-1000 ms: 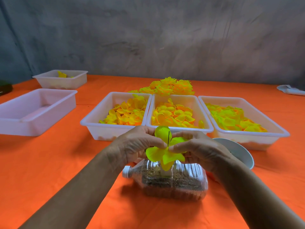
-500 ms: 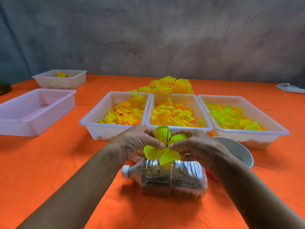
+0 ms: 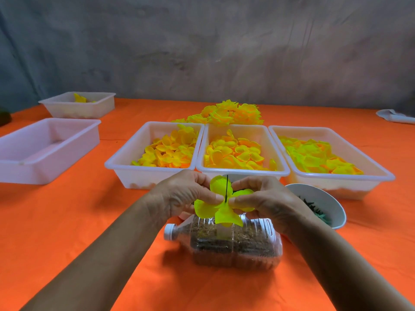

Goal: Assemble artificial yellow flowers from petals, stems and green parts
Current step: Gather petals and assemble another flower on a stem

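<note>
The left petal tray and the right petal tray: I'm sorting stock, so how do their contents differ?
The left petal tray holds yellow petals tinged orange; the right petal tray holds greener, lime-yellow ones. The left tray's petals pile toward its far right corner; the right tray's spread more evenly. Both are white rectangular plastic trays on the orange table.

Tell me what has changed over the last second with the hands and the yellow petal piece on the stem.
Very little. Both hands, left hand and right hand, keep pinching the yellow petal piece around the thin dark stem; the petals sit slightly lower on it and have shifted a little. Nothing was let go. The bottle, trays and bowl stayed put.
</note>
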The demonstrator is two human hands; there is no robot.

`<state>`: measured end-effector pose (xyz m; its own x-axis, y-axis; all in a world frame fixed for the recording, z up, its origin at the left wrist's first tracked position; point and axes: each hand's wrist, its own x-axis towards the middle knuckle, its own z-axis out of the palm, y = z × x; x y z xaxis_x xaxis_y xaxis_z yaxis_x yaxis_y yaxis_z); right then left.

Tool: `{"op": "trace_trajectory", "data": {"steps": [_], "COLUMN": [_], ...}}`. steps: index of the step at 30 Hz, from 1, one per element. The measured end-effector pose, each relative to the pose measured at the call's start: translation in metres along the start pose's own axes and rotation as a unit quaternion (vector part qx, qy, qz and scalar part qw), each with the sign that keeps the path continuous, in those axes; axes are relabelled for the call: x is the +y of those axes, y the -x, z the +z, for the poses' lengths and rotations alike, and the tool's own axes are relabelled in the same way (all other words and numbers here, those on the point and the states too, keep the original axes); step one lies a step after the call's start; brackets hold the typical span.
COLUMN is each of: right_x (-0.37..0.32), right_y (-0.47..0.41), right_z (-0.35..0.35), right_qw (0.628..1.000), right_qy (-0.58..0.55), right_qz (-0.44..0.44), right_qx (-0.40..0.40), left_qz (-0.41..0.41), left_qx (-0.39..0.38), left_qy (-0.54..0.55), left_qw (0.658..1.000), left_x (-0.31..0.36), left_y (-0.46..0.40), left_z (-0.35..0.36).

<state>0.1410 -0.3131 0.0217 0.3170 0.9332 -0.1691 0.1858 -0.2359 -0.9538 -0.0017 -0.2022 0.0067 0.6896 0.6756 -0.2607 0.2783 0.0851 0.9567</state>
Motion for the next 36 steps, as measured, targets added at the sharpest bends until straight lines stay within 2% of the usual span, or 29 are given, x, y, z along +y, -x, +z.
{"op": "trace_trajectory", "data": {"steps": [5, 11, 16, 25, 32, 36], "right_x": [0.004, 0.006, 0.007, 0.013, 0.017, 0.017], "right_y": [-0.001, -0.002, -0.003, -0.008, -0.005, -0.005], "right_z": [0.001, 0.000, -0.006, -0.004, -0.006, -0.006], "right_qw": [0.999, 0.999, 0.998, 1.000, 1.000, 1.000], "right_qy": [-0.019, -0.038, -0.048, -0.006, 0.013, 0.012], "right_qz": [0.026, 0.034, 0.037, 0.013, -0.004, -0.005], "right_qx": [0.002, 0.005, -0.018, 0.012, 0.016, 0.021], "left_qz": [-0.014, -0.025, -0.034, -0.005, 0.112, 0.223], "left_qx": [-0.030, -0.020, -0.053, 0.013, 0.055, 0.112], "left_qy": [0.023, 0.029, 0.052, -0.008, -0.049, -0.060], "left_qw": [0.999, 0.999, 0.997, 1.000, 0.991, 0.967], "left_x": [-0.001, -0.001, -0.004, -0.009, -0.006, -0.007], "left_y": [0.000, 0.002, 0.002, -0.001, 0.012, 0.025], "left_z": [-0.002, -0.004, -0.009, -0.006, -0.004, 0.002]}}
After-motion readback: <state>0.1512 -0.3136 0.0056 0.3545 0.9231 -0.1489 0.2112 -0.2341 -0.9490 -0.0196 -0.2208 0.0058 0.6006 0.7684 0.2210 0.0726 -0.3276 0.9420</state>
